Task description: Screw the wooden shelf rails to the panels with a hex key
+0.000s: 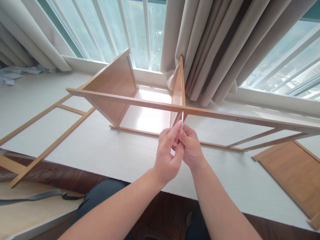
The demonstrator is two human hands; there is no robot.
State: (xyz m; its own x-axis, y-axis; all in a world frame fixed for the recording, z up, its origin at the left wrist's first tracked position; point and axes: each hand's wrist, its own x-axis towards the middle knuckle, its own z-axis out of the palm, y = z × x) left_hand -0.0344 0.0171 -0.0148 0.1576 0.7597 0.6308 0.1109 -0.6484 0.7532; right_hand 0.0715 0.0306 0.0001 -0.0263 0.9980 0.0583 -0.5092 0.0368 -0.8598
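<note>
1 slim, silvery rod (182, 117) — pinched by left hand (167, 156) and right hand (192, 146) — meets the brown wooden frame (212, 112).

Both bare forearms reach forward from the lower part of the view and converge, the hands meeting just right of the middle; the left forearm (117, 207) runs up and to the right, the right forearm (221, 200) up and to the left; the left hand (165, 155) shows its thumb side, index finger stretched forward, thumb bent below it with a small gap between; the right hand (192, 146) comes in from the other side, thumb angled inward, its remaining fingers curled and partly hidden; the fingertips crowd together in a close pinch, while the two wrists stay well apart.
</note>
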